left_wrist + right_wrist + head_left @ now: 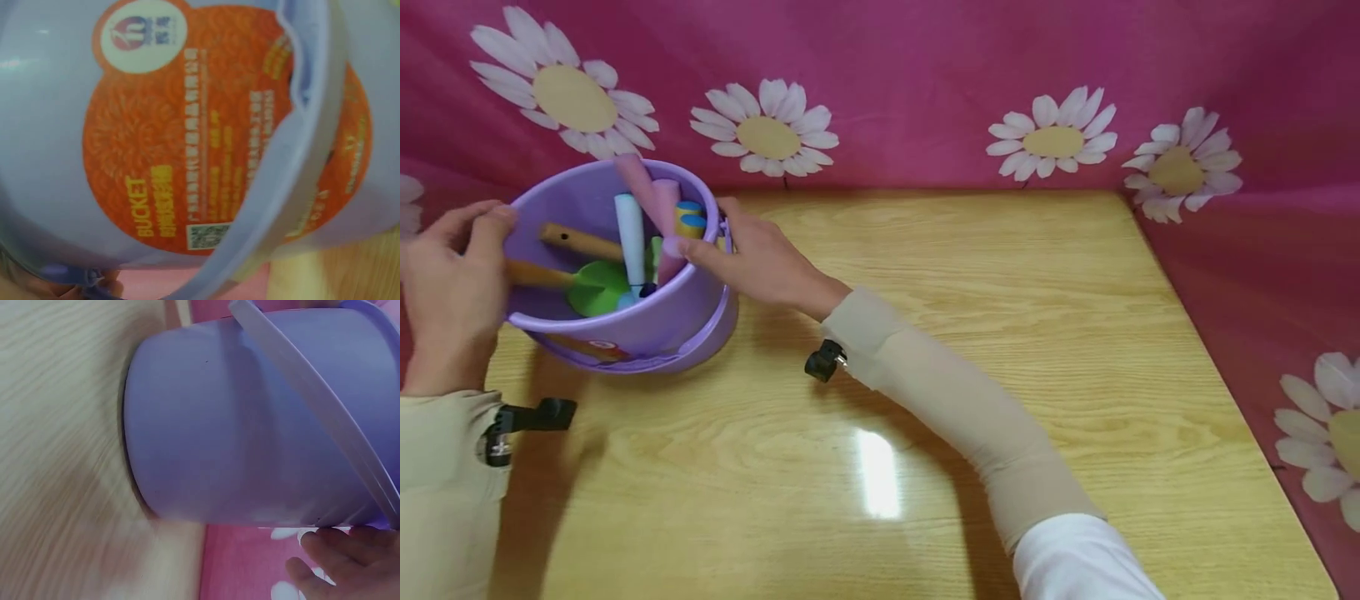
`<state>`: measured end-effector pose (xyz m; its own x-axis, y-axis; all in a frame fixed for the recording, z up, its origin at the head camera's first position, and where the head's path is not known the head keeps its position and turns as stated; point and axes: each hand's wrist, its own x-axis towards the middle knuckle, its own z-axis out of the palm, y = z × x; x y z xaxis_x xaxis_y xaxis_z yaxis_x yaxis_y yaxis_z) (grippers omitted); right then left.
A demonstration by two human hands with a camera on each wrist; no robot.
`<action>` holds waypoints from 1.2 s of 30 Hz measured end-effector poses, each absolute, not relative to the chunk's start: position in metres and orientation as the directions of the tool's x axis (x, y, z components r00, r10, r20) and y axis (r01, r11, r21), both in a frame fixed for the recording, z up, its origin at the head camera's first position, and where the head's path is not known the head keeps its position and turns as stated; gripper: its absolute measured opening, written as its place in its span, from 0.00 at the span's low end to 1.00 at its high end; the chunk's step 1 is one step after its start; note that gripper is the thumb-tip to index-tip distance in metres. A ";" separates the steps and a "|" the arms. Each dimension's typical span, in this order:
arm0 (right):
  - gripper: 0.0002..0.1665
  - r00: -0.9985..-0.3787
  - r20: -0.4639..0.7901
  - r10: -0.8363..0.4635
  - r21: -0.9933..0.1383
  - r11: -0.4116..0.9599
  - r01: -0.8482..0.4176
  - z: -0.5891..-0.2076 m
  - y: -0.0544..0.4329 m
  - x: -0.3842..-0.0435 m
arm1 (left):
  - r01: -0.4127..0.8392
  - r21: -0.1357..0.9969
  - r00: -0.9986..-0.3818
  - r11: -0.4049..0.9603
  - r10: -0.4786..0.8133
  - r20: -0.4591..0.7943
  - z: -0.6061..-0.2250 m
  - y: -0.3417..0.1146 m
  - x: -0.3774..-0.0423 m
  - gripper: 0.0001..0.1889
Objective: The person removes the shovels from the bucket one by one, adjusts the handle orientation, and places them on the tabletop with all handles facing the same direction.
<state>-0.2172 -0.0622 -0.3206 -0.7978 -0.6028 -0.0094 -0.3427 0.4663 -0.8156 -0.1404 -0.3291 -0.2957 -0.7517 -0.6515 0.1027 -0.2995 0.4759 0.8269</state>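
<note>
A purple bucket [673, 321] stands at the table's back left. My left hand [456, 292] grips its left rim. Across from it, my right hand [767, 258] holds the right rim, thumb over the edge and fingers outside. Inside lie a green toy shovel [598, 287] with an orange handle, a brown wooden handle [580, 242], a light blue handle [631, 237], pink rods [643, 187] and a yellow-and-blue piece [688, 218]. The bucket's bail handle [312, 387] hangs down its near side. An orange label [156, 137] fills much of the left wrist view.
The light wooden table [1000, 333] extends to the right. Pink cloth [910, 92] with white daisies rises along its back and right edges. Black camera mounts [826, 360] sit on both sleeved wrists.
</note>
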 end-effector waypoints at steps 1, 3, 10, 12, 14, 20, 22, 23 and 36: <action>0.46 -0.806 -0.007 -0.592 -0.815 0.470 -0.338 -0.321 -0.059 -0.218 | -0.291 0.832 -0.750 0.472 -0.652 0.108 -0.295 -0.325 -0.142 0.16; 0.45 -0.828 0.004 -0.560 -0.813 0.480 -0.329 -0.323 -0.052 -0.218 | -0.276 0.837 -0.755 0.473 -0.646 0.116 -0.295 -0.315 -0.145 0.15; 0.40 -0.891 0.047 -0.451 -0.813 0.502 -0.297 -0.329 -0.028 -0.220 | -0.186 0.872 -0.814 0.453 -0.568 0.122 -0.298 -0.290 -0.159 0.22; 0.40 -0.903 0.057 -0.426 -0.815 0.503 -0.288 -0.330 -0.021 -0.221 | -0.147 0.883 -0.834 0.447 -0.536 0.133 -0.300 -0.284 -0.161 0.22; 0.41 -0.913 0.061 -0.403 -0.820 0.502 -0.276 -0.330 -0.013 -0.223 | -0.112 0.877 -0.851 0.466 -0.500 0.157 -0.303 -0.278 -0.164 0.23; 0.38 -0.941 0.129 -0.314 -0.825 0.492 -0.277 -0.332 0.009 -0.225 | -0.004 0.866 -0.894 0.499 -0.389 0.221 -0.310 -0.259 -0.173 0.26; 0.37 -0.946 0.161 -0.280 -0.827 0.484 -0.284 -0.333 0.015 -0.225 | 0.031 0.874 -0.909 0.485 -0.350 0.226 -0.313 -0.253 -0.176 0.26; 0.36 -0.949 0.173 -0.264 -0.830 0.479 -0.285 -0.333 0.018 -0.225 | 0.041 0.876 -0.917 0.481 -0.330 0.225 -0.314 -0.251 -0.178 0.27; 0.37 -0.962 0.257 -0.087 -0.848 0.457 -0.268 -0.341 0.072 -0.226 | 0.255 0.857 -0.948 0.447 -0.058 0.312 -0.332 -0.204 -0.186 0.39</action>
<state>-0.2260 0.0723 -0.3413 -0.9624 -0.0871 0.2573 -0.2681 0.4570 -0.8481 -0.1860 -0.2044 -0.3321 -0.9483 -0.0575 0.3123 0.2552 0.4469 0.8574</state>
